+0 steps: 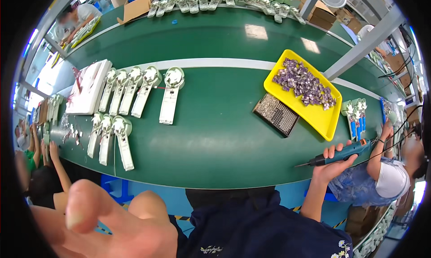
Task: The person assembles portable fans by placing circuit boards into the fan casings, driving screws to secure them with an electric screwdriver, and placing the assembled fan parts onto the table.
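My right hand is wrapped round a teal and black electric screwdriver. The tool lies almost level over the table's right front edge, its thin bit pointing left. My left hand looms large at the lower left, close to the camera. Its fingers are apart, one bent downward, and nothing shows in them; part is cut off by the picture's rim. On the table, a white-green device housing with a round head and long handle lies separately. More such housings form a row to its left, with three nearer me.
A yellow tray of small purple-silver parts overlaps a dark box of screws. A white foam block lies left on the green table. Blue-handled housings stand right. Co-workers sit on both sides; a metal post rises right.
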Motion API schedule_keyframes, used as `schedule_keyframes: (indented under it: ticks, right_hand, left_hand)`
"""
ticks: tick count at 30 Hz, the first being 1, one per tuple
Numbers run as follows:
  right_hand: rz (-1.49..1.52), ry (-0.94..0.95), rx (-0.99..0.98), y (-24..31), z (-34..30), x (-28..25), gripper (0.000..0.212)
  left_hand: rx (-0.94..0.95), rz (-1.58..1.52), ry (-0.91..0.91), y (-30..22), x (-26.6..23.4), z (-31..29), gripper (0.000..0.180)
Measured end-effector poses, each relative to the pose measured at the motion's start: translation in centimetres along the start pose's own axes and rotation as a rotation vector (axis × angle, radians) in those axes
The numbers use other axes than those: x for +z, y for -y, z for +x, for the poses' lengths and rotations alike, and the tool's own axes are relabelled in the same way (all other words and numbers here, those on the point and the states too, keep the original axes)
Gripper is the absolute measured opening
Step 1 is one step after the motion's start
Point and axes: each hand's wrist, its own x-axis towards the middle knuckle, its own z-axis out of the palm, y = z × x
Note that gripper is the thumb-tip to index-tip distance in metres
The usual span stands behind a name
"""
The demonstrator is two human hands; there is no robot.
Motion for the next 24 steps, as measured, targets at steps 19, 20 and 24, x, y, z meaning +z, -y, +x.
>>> schedule_keyframes:
  ticks: [19,20,24]
  right_hand:
    - [-0.078,-0.031,0.039,2.9,-1.8,-2.4,0.046]
    - [-0.081,-0.032,0.071,3.5,-1.3,-3.5,0.045]
    - [-0.146,-0.133,0.094,3.5,-1.7,-5.0,0.045]
  left_hand:
    - [0.065,-0.118,0.016,-6.9,-3.2,-0.2,0.057]
    - [0.035,0.496,0.015,-3.4,-6.9,-1.6,0.051]
    - [-0.608,1.376,0.157,8.7,-13.6,-6.6,0.079]
